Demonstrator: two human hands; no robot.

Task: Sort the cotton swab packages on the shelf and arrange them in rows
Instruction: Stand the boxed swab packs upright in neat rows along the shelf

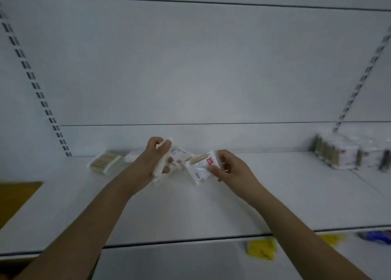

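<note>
Right grip [227,166] around pink-labelled package [201,169]

Bare shelf [211,212] front and middle, loose packet [104,162] far left, standing packages [338,152] far right.

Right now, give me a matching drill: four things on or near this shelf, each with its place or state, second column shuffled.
Things:
1. package with the red label
2. loose package
3. row of upright packages
4. yellow items

Places or states:
A. lying flat on the shelf, far left
B. below the shelf's front edge
C. held in the right hand
D. standing at the shelf's right end

Pairs: 1-C, 2-A, 3-D, 4-B
</note>
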